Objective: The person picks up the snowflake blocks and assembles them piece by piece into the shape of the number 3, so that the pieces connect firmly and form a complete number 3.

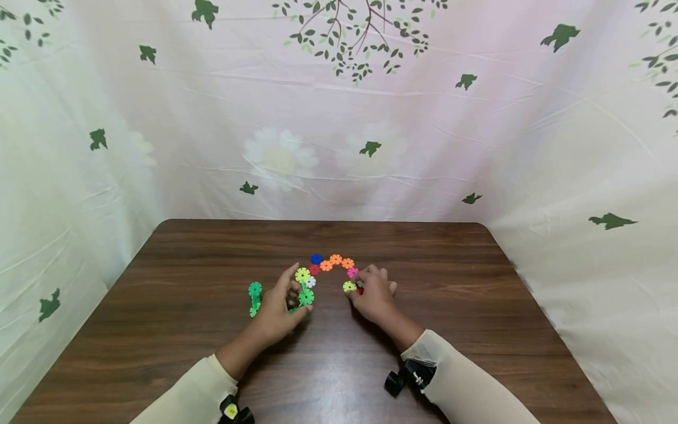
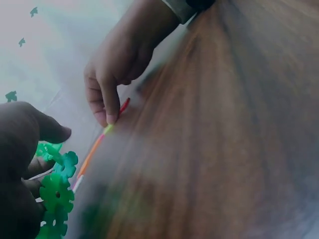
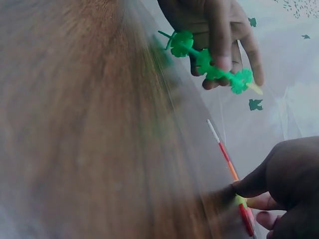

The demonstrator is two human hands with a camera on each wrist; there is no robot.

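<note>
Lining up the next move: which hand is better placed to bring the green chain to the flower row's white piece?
Left, I'd judge. The left hand holds the green chain above the table, near the white piece; the right hand pinches the flower row at its yellow piece.

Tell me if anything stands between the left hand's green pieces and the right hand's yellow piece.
Nothing visible does: in the head view, only bare tabletop lies between the green pieces in the left hand and the yellow piece at the right hand. The orange pieces lie beyond that gap, not across it.
</note>
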